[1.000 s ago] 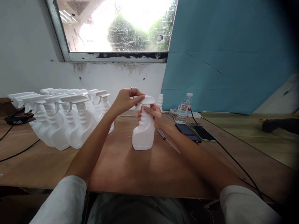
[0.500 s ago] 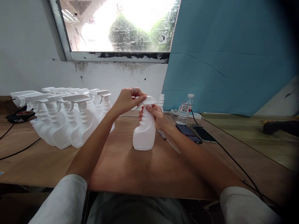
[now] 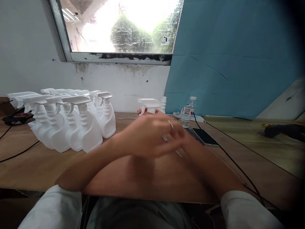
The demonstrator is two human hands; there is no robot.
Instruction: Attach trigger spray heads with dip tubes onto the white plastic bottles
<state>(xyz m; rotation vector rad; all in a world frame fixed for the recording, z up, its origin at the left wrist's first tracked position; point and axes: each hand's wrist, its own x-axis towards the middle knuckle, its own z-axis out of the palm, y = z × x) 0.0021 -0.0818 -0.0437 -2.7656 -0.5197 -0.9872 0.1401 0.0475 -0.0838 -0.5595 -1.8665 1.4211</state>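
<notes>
Centrally, the spray bottle (image 3: 150, 103) stands mostly hidden behind the blurred left hand (image 3: 152, 135), its fingers loosely spread; the right hand (image 3: 157, 112) wraps its neck, fingers partly hidden.

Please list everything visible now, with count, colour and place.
Grouped spray bottles: about ten, white, left
Spray bottle: one, white, centre
Ribbed neck: one, white, behind it
Water bottle: one, clear, right
Phones: two, dark, near water bottle
Cables: several, black or white, table
Black object: one, far left
Table: one, brown, below
Window: one, grey-framed, above
Cloth: one, blue, right
Wall: one, white, behind
Sleeves: two, light grey, bottom
Left hand: one, bare, centre
Right hand: one, bare, behind it
</notes>
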